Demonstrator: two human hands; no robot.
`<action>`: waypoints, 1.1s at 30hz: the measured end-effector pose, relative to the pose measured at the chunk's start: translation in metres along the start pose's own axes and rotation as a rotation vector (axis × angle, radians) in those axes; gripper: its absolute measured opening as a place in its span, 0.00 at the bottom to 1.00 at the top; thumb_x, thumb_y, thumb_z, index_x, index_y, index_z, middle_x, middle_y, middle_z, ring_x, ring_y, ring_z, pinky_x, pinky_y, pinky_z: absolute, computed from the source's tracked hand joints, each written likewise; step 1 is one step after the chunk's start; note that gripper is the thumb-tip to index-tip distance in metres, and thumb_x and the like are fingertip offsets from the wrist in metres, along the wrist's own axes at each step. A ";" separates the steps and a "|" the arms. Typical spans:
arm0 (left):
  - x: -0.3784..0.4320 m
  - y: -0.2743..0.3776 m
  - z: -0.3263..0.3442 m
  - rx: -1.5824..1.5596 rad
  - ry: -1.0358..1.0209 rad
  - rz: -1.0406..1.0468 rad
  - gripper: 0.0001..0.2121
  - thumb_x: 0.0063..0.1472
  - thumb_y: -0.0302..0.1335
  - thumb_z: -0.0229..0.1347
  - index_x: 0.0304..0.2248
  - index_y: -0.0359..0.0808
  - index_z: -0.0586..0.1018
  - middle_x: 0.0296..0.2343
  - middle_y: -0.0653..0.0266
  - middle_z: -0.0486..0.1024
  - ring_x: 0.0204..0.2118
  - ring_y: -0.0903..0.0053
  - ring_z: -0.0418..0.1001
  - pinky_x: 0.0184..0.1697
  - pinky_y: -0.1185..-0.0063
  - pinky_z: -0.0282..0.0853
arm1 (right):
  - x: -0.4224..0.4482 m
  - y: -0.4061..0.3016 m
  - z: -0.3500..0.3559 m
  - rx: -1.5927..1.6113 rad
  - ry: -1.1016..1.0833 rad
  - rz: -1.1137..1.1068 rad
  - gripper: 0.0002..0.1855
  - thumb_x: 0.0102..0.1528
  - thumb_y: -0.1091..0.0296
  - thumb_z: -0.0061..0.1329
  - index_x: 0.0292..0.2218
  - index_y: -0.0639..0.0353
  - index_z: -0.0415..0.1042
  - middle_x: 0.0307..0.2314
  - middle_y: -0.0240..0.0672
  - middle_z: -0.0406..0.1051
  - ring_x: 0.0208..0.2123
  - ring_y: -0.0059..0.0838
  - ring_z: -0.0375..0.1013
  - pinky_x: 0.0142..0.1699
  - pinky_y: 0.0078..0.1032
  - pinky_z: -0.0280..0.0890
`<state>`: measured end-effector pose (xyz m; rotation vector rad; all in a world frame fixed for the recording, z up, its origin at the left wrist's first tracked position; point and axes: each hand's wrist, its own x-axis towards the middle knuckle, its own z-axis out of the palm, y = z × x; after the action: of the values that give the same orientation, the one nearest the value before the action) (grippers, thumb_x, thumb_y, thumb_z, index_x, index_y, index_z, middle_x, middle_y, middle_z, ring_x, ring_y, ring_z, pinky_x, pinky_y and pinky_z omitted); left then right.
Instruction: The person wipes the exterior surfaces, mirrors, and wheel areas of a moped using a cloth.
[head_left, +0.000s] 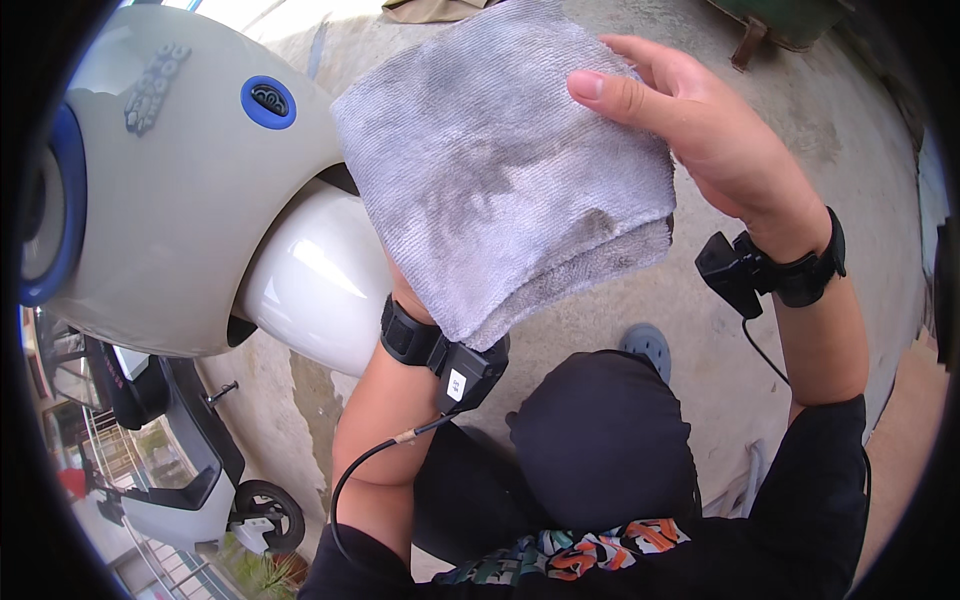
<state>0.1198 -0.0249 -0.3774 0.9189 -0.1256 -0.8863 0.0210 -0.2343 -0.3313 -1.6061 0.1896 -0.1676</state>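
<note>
A folded grey microfibre cloth (510, 165) with dark smudges is held up in front of me. My right hand (682, 112) grips its right edge, thumb on top and fingers partly hidden behind. Beneath the cloth is my left hand (409, 292), which bears it from below; only a strip by the wrist shows, and the fingers are hidden. Just left of the cloth stands a white rounded vehicle body (187, 187) with a blue-ringed oval fitting (268, 102) and a raised badge. A glossy white fender-like part (319, 277) sits in its rounded opening.
Black devices with cables are strapped to my left wrist (472, 371) and right wrist (735, 274). A white scooter (180, 502) stands at lower left. My bent knee (604, 442) and grey-blue clog (646, 346) are below. A green object with a rusty leg (780, 22) stands at top right.
</note>
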 end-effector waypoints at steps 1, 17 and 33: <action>-0.003 0.005 -0.004 0.034 0.002 0.015 0.38 0.65 0.57 0.28 0.62 0.31 0.52 0.60 0.47 0.53 0.61 0.54 0.54 0.62 0.60 0.52 | -0.003 0.005 0.004 0.008 -0.006 -0.001 0.34 0.54 0.48 0.55 0.51 0.69 0.65 0.44 0.43 0.71 0.42 0.28 0.73 0.48 0.23 0.67; -0.001 0.094 0.027 0.499 -0.218 -0.301 0.37 0.66 0.53 0.31 0.62 0.30 0.46 0.60 0.42 0.50 0.58 0.49 0.61 0.55 0.50 0.63 | 0.056 0.043 0.034 -0.054 -0.366 -0.058 0.29 0.53 0.50 0.51 0.46 0.66 0.68 0.38 0.50 0.71 0.37 0.39 0.73 0.42 0.29 0.68; -0.082 0.109 -0.014 2.741 -0.494 0.197 0.30 0.64 0.48 0.33 0.51 0.33 0.74 0.51 0.52 0.70 0.59 0.52 0.61 0.64 0.60 0.44 | 0.040 0.244 0.177 -0.236 -0.118 -0.196 0.35 0.48 0.73 0.49 0.58 0.46 0.61 0.49 0.37 0.70 0.43 0.43 0.73 0.44 0.34 0.71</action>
<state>0.1394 0.0736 -0.2848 2.9278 -2.1934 -0.1293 0.0950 -0.0810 -0.5833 -1.8642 -0.0417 -0.2068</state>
